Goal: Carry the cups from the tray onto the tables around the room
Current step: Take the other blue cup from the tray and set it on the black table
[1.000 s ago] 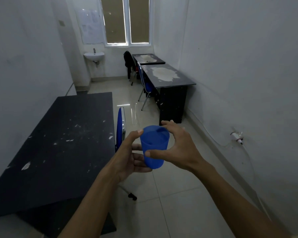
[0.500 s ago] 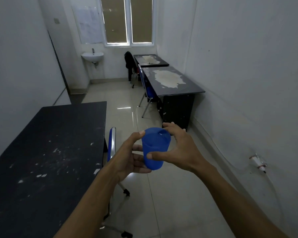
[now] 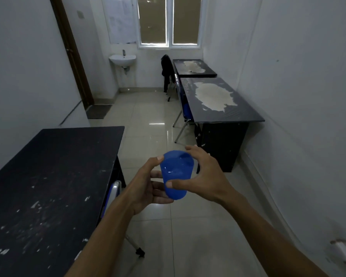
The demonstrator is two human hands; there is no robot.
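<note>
A blue plastic cup (image 3: 176,173) is held upright in front of me over the tiled floor, between both hands. My left hand (image 3: 148,188) cradles its lower left side with thumb up at the rim and fingers curled beneath. My right hand (image 3: 206,176) grips it from the right, thumb across the front and fingers round the far rim. A dark scuffed table (image 3: 48,186) stands at the left. Two dark tables with pale worn patches, the nearer (image 3: 218,98) and the farther (image 3: 194,66), line the right wall. No tray is in view.
A blue chair (image 3: 112,196) is tucked under the left table and another chair (image 3: 183,108) sits at the nearer right table. A chair with a dark garment (image 3: 166,70) stands near the window. A wall sink (image 3: 122,59) and a door (image 3: 72,54) are at the far left.
The view has moved forward and lifted: the left table slides down and left, the right tables and the door come closer. Both hands keep the cup in the same hold.
</note>
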